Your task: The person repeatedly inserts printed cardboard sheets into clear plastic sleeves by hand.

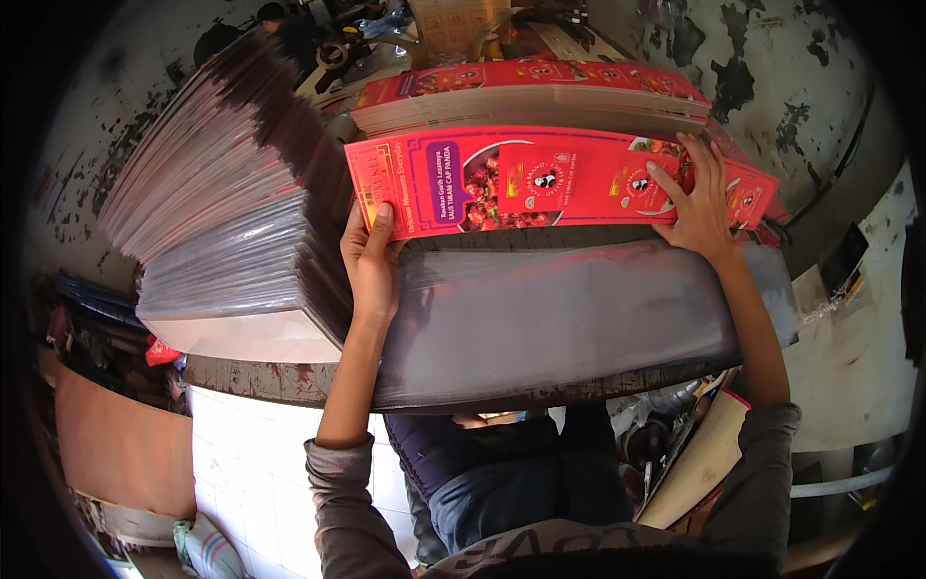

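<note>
A long red printed card strip [598, 183], with food pictures and a purple label, stretches across in front of me, above the near pile. My left hand [371, 256] is closed on its lower left corner, thumb on the printed face and fingers behind. Spread over the right end of the strip is my right hand [696, 198], its fingers apart and touching the printed face. Below both hands lies a pile of clear plastic sleeves [569, 304]. Beyond the strip, a thick stack of similar red strips [531, 96] rests on the table.
A tall, leaning stack of plastic-sleeved sheets [231, 232] fills the left side of the dark worn table [260, 376]. At the back stands a cardboard box [458, 24] near a tape roll [333, 56]. Another person [280, 34] is partly visible at the far left.
</note>
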Action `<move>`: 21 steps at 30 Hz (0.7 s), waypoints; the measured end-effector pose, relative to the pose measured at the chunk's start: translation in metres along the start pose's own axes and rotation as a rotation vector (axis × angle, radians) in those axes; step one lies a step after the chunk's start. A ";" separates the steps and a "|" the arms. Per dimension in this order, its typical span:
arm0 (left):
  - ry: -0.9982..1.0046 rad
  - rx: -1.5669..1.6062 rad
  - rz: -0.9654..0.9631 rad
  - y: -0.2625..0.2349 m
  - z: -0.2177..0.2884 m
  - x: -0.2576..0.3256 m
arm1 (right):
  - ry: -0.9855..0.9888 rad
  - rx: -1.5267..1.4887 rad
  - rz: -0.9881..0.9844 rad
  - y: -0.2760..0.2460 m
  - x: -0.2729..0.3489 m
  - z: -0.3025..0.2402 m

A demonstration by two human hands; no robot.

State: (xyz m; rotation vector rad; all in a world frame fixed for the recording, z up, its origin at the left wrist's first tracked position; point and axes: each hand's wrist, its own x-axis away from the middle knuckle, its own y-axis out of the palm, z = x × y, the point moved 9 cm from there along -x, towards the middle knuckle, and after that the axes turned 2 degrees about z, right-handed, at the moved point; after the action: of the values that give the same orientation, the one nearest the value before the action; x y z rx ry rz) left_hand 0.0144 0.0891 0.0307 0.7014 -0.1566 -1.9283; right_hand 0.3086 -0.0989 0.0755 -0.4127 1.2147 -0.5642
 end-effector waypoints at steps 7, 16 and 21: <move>0.003 -0.039 0.017 -0.003 0.001 0.000 | 0.011 0.022 0.008 0.000 0.003 0.001; 0.009 -0.073 0.007 -0.003 0.003 0.002 | 0.027 0.005 0.003 0.002 0.002 0.000; 0.004 -0.082 0.014 -0.002 0.003 0.003 | 0.028 -0.001 0.008 0.001 0.002 -0.001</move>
State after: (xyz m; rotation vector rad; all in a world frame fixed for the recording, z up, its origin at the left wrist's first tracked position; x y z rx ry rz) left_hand 0.0102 0.0873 0.0310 0.6480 -0.0796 -1.9085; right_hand 0.3088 -0.0993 0.0732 -0.4020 1.2434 -0.5641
